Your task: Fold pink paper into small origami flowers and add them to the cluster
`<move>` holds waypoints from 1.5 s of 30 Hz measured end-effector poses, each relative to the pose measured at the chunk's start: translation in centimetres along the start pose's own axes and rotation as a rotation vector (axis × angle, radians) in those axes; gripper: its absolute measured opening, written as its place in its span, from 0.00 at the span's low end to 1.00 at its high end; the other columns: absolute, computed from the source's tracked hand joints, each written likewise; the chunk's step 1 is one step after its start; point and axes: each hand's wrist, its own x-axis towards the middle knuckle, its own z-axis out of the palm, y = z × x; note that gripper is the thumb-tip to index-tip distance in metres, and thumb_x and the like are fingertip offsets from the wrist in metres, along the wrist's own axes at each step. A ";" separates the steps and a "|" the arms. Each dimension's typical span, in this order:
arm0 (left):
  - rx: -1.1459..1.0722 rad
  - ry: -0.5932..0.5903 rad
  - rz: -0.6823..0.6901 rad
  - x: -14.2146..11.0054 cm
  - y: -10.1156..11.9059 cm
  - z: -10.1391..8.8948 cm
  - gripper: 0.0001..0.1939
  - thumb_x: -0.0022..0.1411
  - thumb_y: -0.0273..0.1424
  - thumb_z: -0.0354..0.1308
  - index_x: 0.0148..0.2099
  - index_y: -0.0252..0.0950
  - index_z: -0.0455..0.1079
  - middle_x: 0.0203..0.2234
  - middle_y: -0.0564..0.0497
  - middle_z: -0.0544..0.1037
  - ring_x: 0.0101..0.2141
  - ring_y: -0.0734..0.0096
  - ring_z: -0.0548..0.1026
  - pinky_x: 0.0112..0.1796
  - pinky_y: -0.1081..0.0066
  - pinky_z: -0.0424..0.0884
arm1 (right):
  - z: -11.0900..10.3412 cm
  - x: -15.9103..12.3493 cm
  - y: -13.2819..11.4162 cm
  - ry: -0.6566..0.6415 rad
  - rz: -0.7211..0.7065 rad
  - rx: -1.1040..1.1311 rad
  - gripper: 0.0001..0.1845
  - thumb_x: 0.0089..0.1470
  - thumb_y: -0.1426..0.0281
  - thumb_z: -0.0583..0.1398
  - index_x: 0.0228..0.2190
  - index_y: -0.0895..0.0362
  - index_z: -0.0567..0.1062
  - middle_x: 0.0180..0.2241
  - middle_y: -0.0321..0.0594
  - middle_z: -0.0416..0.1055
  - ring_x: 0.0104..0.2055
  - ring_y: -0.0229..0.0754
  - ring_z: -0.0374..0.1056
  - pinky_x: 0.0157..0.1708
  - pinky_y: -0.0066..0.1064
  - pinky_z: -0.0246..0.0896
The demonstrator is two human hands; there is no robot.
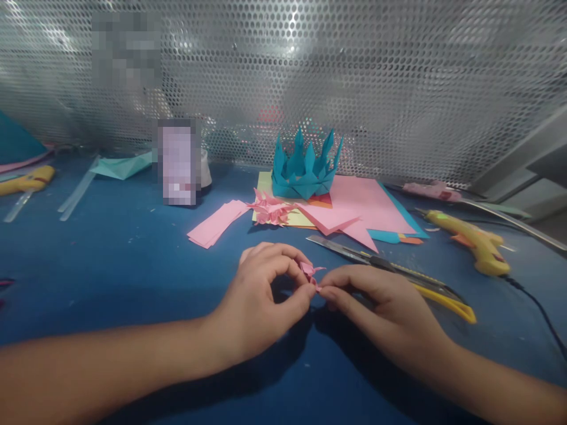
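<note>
Between my two hands is a small folded piece of pink paper (pixel 309 271) with thin pointed ends. My left hand (pixel 270 289) grips it between thumb and fingers, from the left. From the right, my right hand (pixel 381 298) pinches one of its tips with thumb and forefinger. Part of the paper is hidden behind the fingers. Just beyond lies a heap of similar pink folded paper pieces (pixel 272 211). A stack of pink paper strips (pixel 215 225) touches its left side.
A blue folded paper crown (pixel 305 184) stands on coloured sheets (pixel 372 203). Right of my hands lie a yellow utility knife (pixel 449 305) with its blade out and a corded yellow glue gun (pixel 476 239). Glue sticks (pixel 80 192) and another glue gun (pixel 33 180) lie left. A perforated metal panel (pixel 248 77) stands behind.
</note>
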 end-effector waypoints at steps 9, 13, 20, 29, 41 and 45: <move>0.004 -0.021 0.013 0.0 0.2 0.0 0.06 0.54 0.27 0.58 0.25 0.36 0.66 0.34 0.56 0.75 0.40 0.69 0.70 0.45 0.61 0.58 | 0.1 -0.4 -0.5 0.018 -0.118 -0.155 0.09 0.54 0.74 0.55 0.24 0.55 0.70 0.21 0.32 0.70 0.22 0.33 0.64 0.24 0.23 0.58; 0.015 -0.035 0.034 -0.2 0.3 0.2 0.06 0.54 0.26 0.58 0.25 0.37 0.67 0.35 0.56 0.75 0.40 0.69 0.70 0.45 0.62 0.58 | 0.3 -0.6 -0.5 0.047 -0.192 -0.241 0.10 0.52 0.76 0.54 0.21 0.56 0.67 0.17 0.32 0.64 0.19 0.32 0.58 0.20 0.24 0.53; 0.077 -0.079 0.091 -0.4 0.5 0.2 0.04 0.56 0.26 0.57 0.28 0.37 0.67 0.37 0.56 0.75 0.42 0.69 0.69 0.45 0.62 0.57 | 0.4 -0.8 -0.4 0.094 -0.313 -0.321 0.12 0.51 0.77 0.53 0.18 0.57 0.66 0.16 0.32 0.63 0.18 0.33 0.56 0.19 0.24 0.51; 0.223 -0.106 0.164 0.1 1.1 -0.2 0.04 0.58 0.27 0.55 0.30 0.37 0.67 0.39 0.55 0.74 0.43 0.68 0.69 0.46 0.61 0.56 | 0.4 -0.9 -0.2 -0.026 0.056 -0.068 0.13 0.53 0.72 0.54 0.18 0.56 0.64 0.16 0.30 0.62 0.17 0.31 0.56 0.17 0.21 0.52; 0.852 -0.069 0.442 2.4 -0.9 -2.4 0.09 0.65 0.25 0.46 0.40 0.35 0.68 0.47 0.45 0.71 0.45 0.58 0.67 0.45 0.58 0.58 | -0.9 -1.2 -0.3 -0.030 -0.172 -0.270 0.17 0.57 0.66 0.56 0.18 0.57 0.67 0.15 0.30 0.62 0.18 0.32 0.58 0.20 0.24 0.51; 1.035 -0.128 0.451 3.1 -1.3 -3.5 0.10 0.64 0.24 0.46 0.41 0.34 0.68 0.38 0.45 0.74 0.39 0.58 0.69 0.41 0.59 0.59 | -3.0 -0.2 -0.6 0.014 -0.237 -0.374 0.11 0.57 0.70 0.55 0.25 0.57 0.71 0.22 0.36 0.69 0.25 0.36 0.65 0.28 0.27 0.59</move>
